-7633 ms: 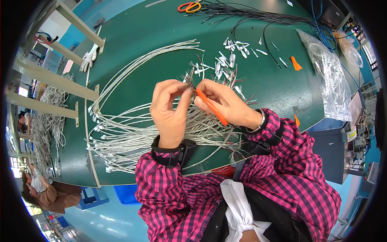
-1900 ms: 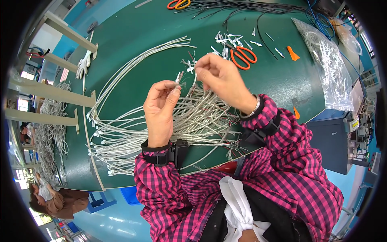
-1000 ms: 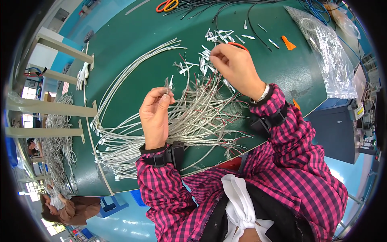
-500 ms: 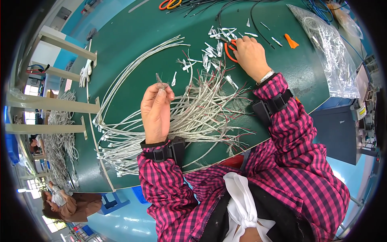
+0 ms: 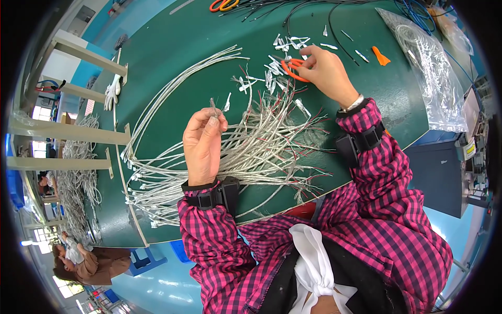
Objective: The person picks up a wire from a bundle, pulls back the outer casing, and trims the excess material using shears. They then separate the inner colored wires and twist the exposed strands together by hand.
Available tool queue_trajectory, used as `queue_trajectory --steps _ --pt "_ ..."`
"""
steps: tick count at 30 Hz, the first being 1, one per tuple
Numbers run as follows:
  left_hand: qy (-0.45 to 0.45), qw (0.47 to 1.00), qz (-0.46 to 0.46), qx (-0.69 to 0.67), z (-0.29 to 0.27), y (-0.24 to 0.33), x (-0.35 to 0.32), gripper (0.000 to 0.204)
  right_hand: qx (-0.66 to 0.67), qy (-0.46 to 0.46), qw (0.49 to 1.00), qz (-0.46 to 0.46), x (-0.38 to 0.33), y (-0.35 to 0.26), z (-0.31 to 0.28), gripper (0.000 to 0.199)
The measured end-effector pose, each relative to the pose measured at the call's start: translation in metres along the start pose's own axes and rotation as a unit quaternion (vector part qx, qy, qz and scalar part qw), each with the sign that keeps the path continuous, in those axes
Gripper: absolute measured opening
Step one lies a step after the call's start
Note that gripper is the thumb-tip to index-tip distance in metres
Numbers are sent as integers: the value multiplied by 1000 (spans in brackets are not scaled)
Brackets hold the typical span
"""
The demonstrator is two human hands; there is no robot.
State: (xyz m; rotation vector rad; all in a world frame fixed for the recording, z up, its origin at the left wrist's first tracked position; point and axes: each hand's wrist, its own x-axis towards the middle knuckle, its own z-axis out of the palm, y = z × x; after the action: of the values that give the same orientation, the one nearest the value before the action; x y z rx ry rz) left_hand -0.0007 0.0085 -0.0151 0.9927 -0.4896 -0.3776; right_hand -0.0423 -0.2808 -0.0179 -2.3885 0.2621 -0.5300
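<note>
My left hand [image 5: 203, 146] is closed in a pinch on a frayed cable end [image 5: 214, 105], whose thin grey strands stick up above the fingertips. Below and beside it a big heap of silver braided cables [image 5: 256, 152] spreads over the table, many with bared red and dark wire ends toward the right. Orange-handled scissors [image 5: 293, 75] are in my right hand [image 5: 329, 76], its thumb and fingers at the handle loops. Their blades point left over a scatter of white cut scraps [image 5: 272, 65] and are hard to make out.
The green table [image 5: 178, 47] carries black cables [image 5: 308, 6] along its far edge. An orange piece [image 5: 381, 56] lies at right, near a clear bag of cables [image 5: 423, 68]. A white glove [image 5: 112, 92] rests by the left rack, and another person [image 5: 94, 261] sits at lower left.
My right hand has shifted slightly right and its wrist has turned, swinging the scissors' handles to a flatter angle. The left hand keeps its pinch almost in place.
</note>
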Motion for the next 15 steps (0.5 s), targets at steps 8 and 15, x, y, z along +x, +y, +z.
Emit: queue_trajectory --steps 8,15 --pt "8 1000 17 10 -4 7 -2 15 340 -221 914 27 -12 -49 -18 42" --pt "40 998 22 32 0 7 0 14 329 -286 894 -103 -32 -76 -23 42"
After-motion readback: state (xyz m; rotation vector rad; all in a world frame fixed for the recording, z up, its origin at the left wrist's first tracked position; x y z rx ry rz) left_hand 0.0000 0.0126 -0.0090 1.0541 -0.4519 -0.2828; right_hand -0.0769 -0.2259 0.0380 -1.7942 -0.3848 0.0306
